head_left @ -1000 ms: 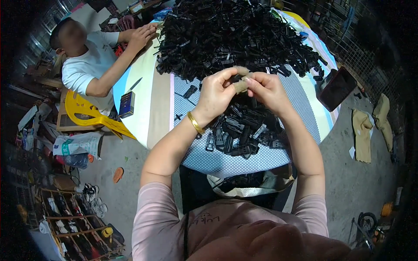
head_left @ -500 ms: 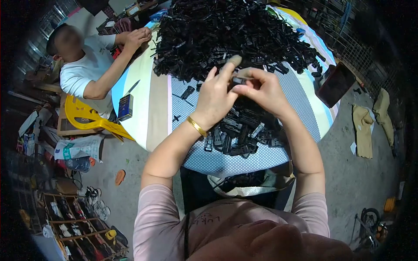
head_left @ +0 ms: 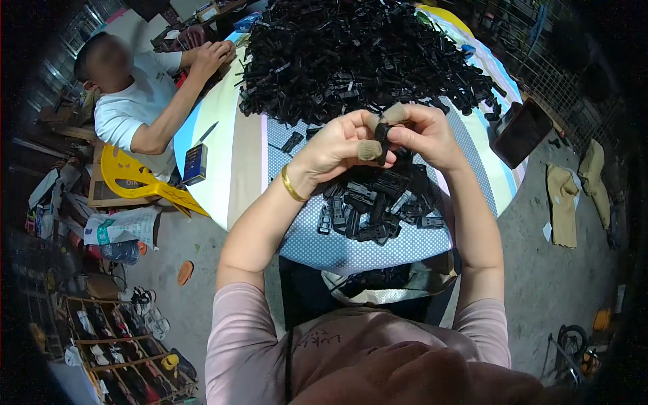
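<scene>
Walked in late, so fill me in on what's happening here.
A person's left hand and right hand hold a small black piece between them, with tan covers on some fingers. Beneath lies a small pile of black parts; a much larger heap covers the far side of the table. At the left, a co-worker in white sits with hands together at the edge.

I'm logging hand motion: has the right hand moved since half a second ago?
Yes, slightly rightward: the right hand is now nearer to the dark rectangular device, which stays in nearly the same place.
</scene>
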`<state>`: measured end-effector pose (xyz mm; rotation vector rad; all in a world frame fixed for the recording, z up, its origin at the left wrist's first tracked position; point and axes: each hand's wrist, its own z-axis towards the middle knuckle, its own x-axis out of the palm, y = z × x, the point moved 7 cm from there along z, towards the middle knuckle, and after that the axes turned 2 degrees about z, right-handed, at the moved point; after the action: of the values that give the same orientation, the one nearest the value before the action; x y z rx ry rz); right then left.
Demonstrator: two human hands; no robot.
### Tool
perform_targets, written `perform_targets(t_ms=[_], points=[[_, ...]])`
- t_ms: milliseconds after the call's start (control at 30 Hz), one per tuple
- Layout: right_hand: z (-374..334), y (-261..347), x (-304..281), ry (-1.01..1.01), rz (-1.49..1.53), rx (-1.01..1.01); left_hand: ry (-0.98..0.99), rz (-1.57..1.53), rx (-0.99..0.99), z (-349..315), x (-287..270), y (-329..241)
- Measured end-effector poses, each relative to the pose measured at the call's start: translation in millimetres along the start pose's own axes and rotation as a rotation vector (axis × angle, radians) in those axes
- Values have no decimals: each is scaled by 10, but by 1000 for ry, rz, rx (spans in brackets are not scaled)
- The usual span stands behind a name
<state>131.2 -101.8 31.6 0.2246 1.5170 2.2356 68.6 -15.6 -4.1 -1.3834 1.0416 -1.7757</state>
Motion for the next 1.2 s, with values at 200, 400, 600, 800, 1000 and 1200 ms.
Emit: perform_targets(t_ms=[200,400,600,800,1000,1200], points=[[14,2,-37,-168,-94,-45,-203,158,77,-24,-26,-112],[-12,-75,-26,-239,-238,-34,-440,641,357,-100,-56,-303],[-5,-126,3,-189,-314,44,-517,714,411,-147,-28,-312],[-40,-112,52,-201,-327,113,-565,807,550,-200,-7,-334],[-41,-212,67,-184,-266,147,-583,1262,714,-278,161,-415],[67,-168,-432,-168,-504,122,-536,815,347,-165,100,-321]])
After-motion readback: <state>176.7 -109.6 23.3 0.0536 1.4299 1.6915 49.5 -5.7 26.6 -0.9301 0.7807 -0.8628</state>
